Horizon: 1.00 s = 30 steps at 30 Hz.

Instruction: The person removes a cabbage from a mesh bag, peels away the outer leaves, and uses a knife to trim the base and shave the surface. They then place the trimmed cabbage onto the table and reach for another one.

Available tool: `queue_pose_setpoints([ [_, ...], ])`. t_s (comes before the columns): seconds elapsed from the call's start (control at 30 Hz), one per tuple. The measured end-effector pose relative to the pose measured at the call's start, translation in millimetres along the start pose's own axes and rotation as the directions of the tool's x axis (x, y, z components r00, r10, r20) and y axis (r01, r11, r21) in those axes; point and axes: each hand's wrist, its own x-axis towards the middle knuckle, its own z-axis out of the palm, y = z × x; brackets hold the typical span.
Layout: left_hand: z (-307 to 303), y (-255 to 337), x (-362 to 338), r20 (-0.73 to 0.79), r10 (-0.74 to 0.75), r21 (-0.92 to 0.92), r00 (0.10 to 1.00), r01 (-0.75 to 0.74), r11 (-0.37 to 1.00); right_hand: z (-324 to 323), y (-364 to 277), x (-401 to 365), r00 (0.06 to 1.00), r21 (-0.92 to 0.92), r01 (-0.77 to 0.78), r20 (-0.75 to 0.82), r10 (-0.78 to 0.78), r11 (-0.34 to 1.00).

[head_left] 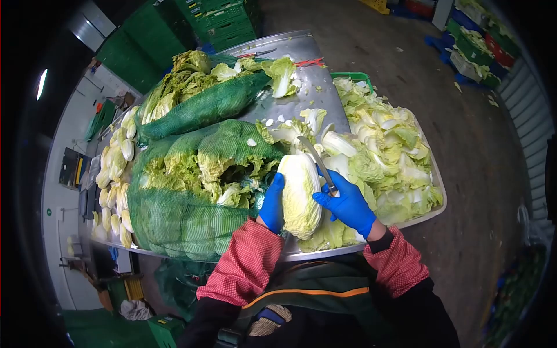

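A pale trimmed napa cabbage lies lengthwise at the near edge of the steel table. My left hand, in a blue glove, grips its left side. My right hand, also blue-gloved, holds a knife whose blade rests along the cabbage's upper right side, pointing away from me. Red checked sleeve covers sit on both forearms.
Green mesh sacks of cabbages fill the table's left. Cut-off leaves are heaped on the right. Trimmed cabbages line the far left edge. Green crates are stacked beyond the table, more crates on the floor at right.
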Motion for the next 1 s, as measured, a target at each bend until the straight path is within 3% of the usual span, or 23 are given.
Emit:
queue_pose_setpoints([
  [0.07, -4, -4, -1, 0.017, 0.0, 0.005, 1.0, 0.0, 1.0, 1, 4, 0, 0.998, -0.058, 0.068, 0.012, -0.067, 0.996],
  [0.17, 5, 2, -5, 0.056, -0.023, -0.022, 0.998, 0.024, 0.999, 7, 3, 0, 0.994, -0.062, 0.067, -0.082, -0.072, 0.996],
  [0.23, 5, 3, -8, 0.032, -0.036, -0.048, 0.999, 0.038, 0.998, -3, 23, 9, 0.993, -0.172, 0.005, -0.115, -0.025, 0.985],
  [0.3, 4, 2, -8, 0.01, -0.009, -0.001, 1.0, 0.009, 1.0, -12, 30, 15, 0.98, -0.379, -0.027, -0.191, -0.05, 0.925],
  [0.37, 13, 2, -13, -0.095, 0.033, 0.14, 0.995, -0.02, 0.99, -11, 21, 7, 0.968, -0.466, 0.029, -0.208, -0.142, 0.884],
  [0.4, 10, 0, -10, -0.071, 0.081, 0.188, 0.994, -0.067, 0.98, -10, 11, 2, 0.959, -0.508, 0.053, -0.215, -0.186, 0.86],
  [0.43, 5, -4, -5, -0.046, 0.124, 0.234, 0.991, -0.11, 0.966, -8, 3, -1, 0.968, -0.44, 0.088, -0.175, -0.181, 0.894],
  [0.53, 12, -7, -3, -0.004, 0.218, 0.319, 0.976, -0.205, 0.925, 3, -11, -7, 0.982, -0.515, 0.102, -0.084, -0.169, 0.851],
  [0.7, -12, -20, 11, 0.096, 0.367, 0.649, 0.925, -0.338, 0.682, 5, 3, -4, 0.981, -0.524, 0.085, -0.106, -0.164, 0.847],
  [0.8, -7, -24, 8, 0.085, 0.417, 0.655, 0.905, -0.366, 0.661, 4, 12, 0, 0.979, -0.52, 0.087, -0.113, -0.17, 0.85],
  [0.9, -1, -27, 6, 0.091, 0.486, 0.737, 0.869, -0.387, 0.554, 8, 13, 3, 0.976, -0.554, 0.029, -0.164, -0.143, 0.832],
  [1.0, -3, -21, 7, 0.061, 0.417, 0.79, 0.907, -0.299, 0.535, 7, 13, 5, 0.973, -0.513, 0.001, -0.198, -0.119, 0.858],
])
